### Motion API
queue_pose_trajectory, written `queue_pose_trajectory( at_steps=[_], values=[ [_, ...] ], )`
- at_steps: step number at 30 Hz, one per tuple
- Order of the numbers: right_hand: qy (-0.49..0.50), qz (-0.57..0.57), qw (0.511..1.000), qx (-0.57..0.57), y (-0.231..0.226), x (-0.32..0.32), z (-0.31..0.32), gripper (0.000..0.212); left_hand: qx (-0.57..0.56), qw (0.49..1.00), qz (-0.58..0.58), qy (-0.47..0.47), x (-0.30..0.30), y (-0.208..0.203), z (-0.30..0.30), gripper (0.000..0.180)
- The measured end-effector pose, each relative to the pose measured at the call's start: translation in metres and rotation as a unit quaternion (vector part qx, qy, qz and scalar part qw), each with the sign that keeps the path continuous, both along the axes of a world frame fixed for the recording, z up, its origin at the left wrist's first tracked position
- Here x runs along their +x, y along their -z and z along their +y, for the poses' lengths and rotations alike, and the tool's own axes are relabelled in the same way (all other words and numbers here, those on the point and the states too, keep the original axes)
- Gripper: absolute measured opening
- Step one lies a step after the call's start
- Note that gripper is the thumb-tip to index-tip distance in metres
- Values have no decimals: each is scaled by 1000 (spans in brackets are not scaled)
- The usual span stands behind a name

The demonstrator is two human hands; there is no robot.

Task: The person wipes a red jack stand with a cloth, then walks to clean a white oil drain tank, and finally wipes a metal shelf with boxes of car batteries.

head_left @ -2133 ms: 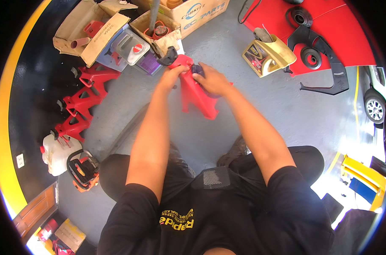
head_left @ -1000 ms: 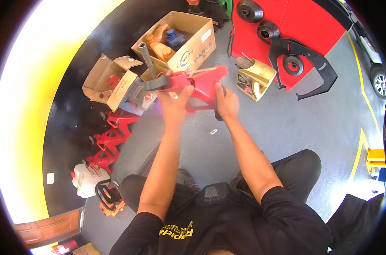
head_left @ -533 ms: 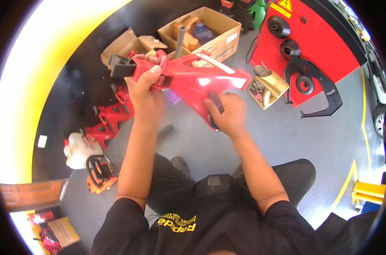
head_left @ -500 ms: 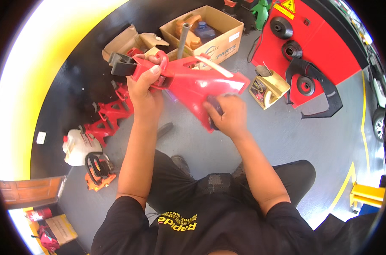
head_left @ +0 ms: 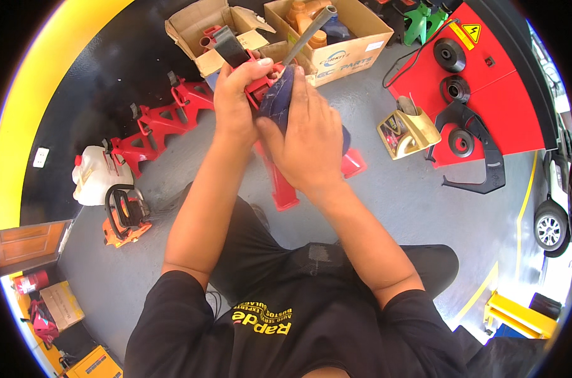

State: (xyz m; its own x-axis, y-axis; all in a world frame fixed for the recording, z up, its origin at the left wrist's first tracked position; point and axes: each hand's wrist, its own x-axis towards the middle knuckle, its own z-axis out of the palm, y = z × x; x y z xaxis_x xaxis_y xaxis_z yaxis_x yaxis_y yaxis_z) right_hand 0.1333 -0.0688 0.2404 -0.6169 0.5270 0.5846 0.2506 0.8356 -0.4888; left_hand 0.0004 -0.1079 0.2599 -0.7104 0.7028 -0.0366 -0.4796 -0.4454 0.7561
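A red jack stand [head_left: 283, 186] is held up in front of me, its feet pointing down and toward me. My left hand [head_left: 237, 107] is closed round its upper part, just below the black saddle [head_left: 230, 47]. A dark blue cloth [head_left: 278, 97] lies against the stand's neck. My right hand [head_left: 311, 142] presses the cloth there, fingers together and thumb on the near side. Much of the stand's body is hidden behind my right hand and the cloth.
More red jack stands [head_left: 157, 126] line the wall at left, near a white jug [head_left: 100, 176] and an orange chainsaw [head_left: 127, 217]. Ahead are cardboard boxes [head_left: 355, 60] and a grey tube [head_left: 310, 33]. A cut gold container [head_left: 418, 135] stands by a red machine [head_left: 506, 94].
My right hand has moved the cloth from the stand's lower body up to its neck. The stand has turned, so its feet now point toward me. The view has shifted slightly.
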Motion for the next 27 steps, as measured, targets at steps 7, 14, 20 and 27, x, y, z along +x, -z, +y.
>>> queue_pose_trajectory(
  at_steps=[7, 14, 20, 27],
  values=[
    [-75, -43, 996, -25, 60, 48, 12, 74, 20, 986, 162, 22, -9, 5, -18, 35],
    [-24, -41, 997, -56, 45, 35, 0, 63, 63, 987, 139, 55, -14, -8, -22, 38],
    [-76, 48, 993, -76, 11, 8, -17, 63, 78, 980, 143, 118, -5, -11, -26, 44],
    [-185, -57, 980, -48, 23, 70, 3, 63, 96, 969, 128, 190, -20, 3, -31, 50]
  ],
)
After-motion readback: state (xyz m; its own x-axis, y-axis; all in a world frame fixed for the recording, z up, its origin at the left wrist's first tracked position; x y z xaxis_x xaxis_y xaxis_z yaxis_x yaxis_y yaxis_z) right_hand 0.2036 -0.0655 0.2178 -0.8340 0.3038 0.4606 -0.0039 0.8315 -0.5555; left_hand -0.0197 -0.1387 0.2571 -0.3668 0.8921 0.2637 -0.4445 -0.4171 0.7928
